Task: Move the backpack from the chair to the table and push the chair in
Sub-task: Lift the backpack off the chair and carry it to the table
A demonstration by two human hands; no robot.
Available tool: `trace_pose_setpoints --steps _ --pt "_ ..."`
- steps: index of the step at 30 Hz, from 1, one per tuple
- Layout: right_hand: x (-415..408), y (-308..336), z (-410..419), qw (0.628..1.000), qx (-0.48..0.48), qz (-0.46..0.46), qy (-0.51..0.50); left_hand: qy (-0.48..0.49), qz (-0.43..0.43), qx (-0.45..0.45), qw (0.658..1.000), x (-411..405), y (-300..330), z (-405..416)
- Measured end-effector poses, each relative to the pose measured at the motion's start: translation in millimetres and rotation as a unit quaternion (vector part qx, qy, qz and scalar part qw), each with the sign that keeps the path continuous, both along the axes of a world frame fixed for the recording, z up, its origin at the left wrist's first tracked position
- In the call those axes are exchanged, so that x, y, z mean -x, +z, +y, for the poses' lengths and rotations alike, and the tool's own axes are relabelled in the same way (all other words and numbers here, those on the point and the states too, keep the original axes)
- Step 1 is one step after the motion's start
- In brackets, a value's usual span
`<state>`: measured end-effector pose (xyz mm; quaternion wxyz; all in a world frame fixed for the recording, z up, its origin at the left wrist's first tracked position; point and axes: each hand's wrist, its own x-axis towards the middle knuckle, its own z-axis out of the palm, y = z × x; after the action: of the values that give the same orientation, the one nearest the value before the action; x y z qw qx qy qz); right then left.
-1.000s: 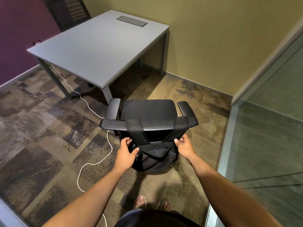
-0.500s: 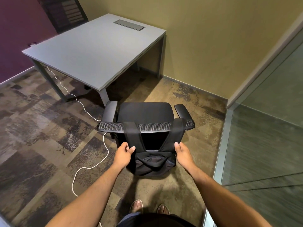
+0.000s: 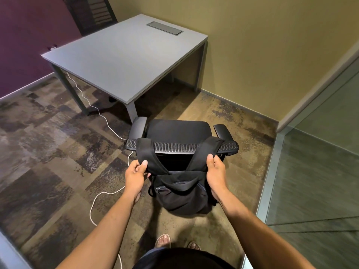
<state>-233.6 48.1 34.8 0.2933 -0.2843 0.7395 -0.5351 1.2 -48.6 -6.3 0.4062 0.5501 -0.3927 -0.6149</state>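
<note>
Hands grip a backpack's shoulder straps at centre frame: the left hand (image 3: 136, 176) pinches the left strap (image 3: 148, 158) between thumb and fingers, the right hand (image 3: 215, 171) is closed round the right strap (image 3: 204, 152). Half a second ago both straps lay flat over the backrest; now the left one has risen into a loose loop above the mesh top, so the unhooking has begun. The black backpack (image 3: 182, 193) hangs behind the office chair (image 3: 177, 133), its right strap draped across the backrest. Beyond, in the upper middle of the frame, the grey table (image 3: 124, 55) waits bare, the chair well short of it. A white cable (image 3: 103, 117) trails across the carpet at left.
</note>
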Motion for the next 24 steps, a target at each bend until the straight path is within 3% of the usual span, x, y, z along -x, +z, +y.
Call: trace_pose_setpoints --steps 8,16,20,24 --pt "-4 20 -11 1.000 0.018 -0.002 -0.015 0.114 0.084 -0.023 0.990 5 0 1" --pt "-12 35 -23 1.000 0.022 0.003 -0.010 0.249 0.070 -0.003 0.966 14 12 -4" --pt "-18 44 -33 0.999 0.028 0.026 -0.016 0.261 0.044 0.016 0.964 8 18 -16" --pt "-20 43 -37 0.999 0.031 -0.014 -0.019 0.244 0.019 0.031 0.969 1 19 -17"
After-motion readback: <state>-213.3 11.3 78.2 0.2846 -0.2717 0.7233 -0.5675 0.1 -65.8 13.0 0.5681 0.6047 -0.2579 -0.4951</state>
